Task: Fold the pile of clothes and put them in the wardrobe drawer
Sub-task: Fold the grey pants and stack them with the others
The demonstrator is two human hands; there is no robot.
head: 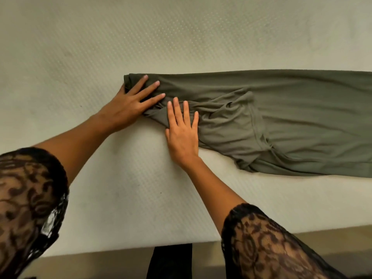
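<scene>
An olive-green garment (291,109) lies stretched out on the white mattress (100,188), running from the middle to the right edge of the view. Its left end is bunched and creased. My left hand (128,103) presses flat on that left end, fingers straight and spread. Beside it, my right hand (182,129) lies flat on the garment's lower left edge, fingers straight and pointing away from me. Neither hand grips the cloth. The garment's right end runs out of view.
The mattress has a textured white cover and its near edge (141,250) runs along the bottom. Below it shows a beige floor and my dark trouser leg (171,262). Black lace sleeves cover both my upper arms.
</scene>
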